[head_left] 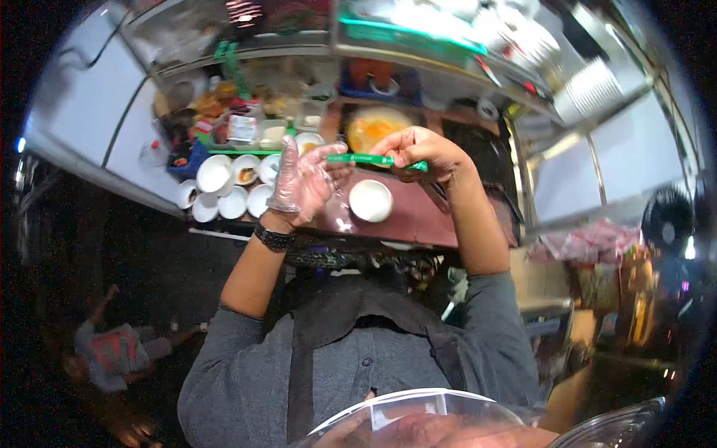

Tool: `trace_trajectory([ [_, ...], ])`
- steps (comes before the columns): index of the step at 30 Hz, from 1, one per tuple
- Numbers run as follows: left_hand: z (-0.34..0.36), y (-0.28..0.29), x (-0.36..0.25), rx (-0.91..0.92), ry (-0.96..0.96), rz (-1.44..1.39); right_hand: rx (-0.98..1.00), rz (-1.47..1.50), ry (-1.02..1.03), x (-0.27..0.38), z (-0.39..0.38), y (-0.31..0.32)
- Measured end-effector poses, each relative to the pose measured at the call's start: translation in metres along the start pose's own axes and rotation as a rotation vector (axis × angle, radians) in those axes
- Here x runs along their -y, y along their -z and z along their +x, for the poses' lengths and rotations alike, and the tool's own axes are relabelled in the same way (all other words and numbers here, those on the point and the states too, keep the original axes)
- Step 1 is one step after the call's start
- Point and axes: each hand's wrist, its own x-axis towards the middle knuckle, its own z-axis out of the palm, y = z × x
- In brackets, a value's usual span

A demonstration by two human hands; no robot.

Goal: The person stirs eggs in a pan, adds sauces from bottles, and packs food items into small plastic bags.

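Item: green stick (371, 159), held level above the brown counter (418, 216). Right hand (422, 153) pinched on its 3 o'clock end; gloved left hand (302, 179) spread open at 9 o'clock. White bowl (370, 200) at 6 o'clock.

A cup (370, 200) stands on the desk (418, 216), just below and between the two hands. The left hand (302, 181) is left of the cup; the right hand (426, 153) is above and right of it, with a stick (373, 160) running between them. Bowls (224, 187) cluster on the desk to the left. A pan (377, 125) sits behind the hands, tubs (261, 133) to its left.
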Motion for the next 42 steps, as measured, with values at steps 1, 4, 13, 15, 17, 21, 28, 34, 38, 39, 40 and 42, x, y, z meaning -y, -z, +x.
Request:
trace_trajectory([
  [1,0.009,-0.003,0.016,-0.116,0.004,0.062,-0.103,-0.107,-0.001,-0.006,-0.024,0.002],
  [4,0.033,-0.002,0.073,-0.175,0.032,0.373,-0.073,-0.258,-0.058,-0.024,-0.086,0.032],
  [13,0.082,-0.026,0.289,-0.379,0.139,0.434,-0.377,-0.866,-0.322,-0.066,-0.261,0.164],
  [15,0.081,-0.017,0.328,-0.392,0.137,0.272,-0.496,-1.053,-0.289,-0.089,-0.273,0.191],
  [17,0.085,-0.003,0.354,-0.443,0.153,0.321,-0.546,-1.114,-0.252,-0.116,-0.275,0.219],
  [21,0.097,0.015,0.379,-0.502,0.129,0.444,-0.605,-1.220,-0.248,-0.130,-0.266,0.234],
  [28,0.087,0.056,0.390,-0.570,0.134,0.455,-0.679,-1.486,-0.255,-0.155,-0.265,0.237],
  [34,0.066,-0.020,0.349,-0.373,0.019,0.396,-1.071,-1.200,0.037,-0.169,-0.276,0.174],
  [38,0.103,-0.009,0.389,-0.150,0.098,0.224,-1.067,-1.078,-0.150,-0.188,-0.260,0.180],
  [39,0.109,-0.025,0.391,-0.298,0.117,0.180,-1.099,-1.149,-0.067,-0.186,-0.256,0.180],
  [40,0.113,-0.024,0.397,-0.308,0.105,0.234,-1.131,-1.157,-0.124,-0.188,-0.255,0.176],
  [42,0.120,-0.027,0.407,-0.305,0.047,0.367,-1.181,-1.174,-0.153,-0.194,-0.254,0.185],
])
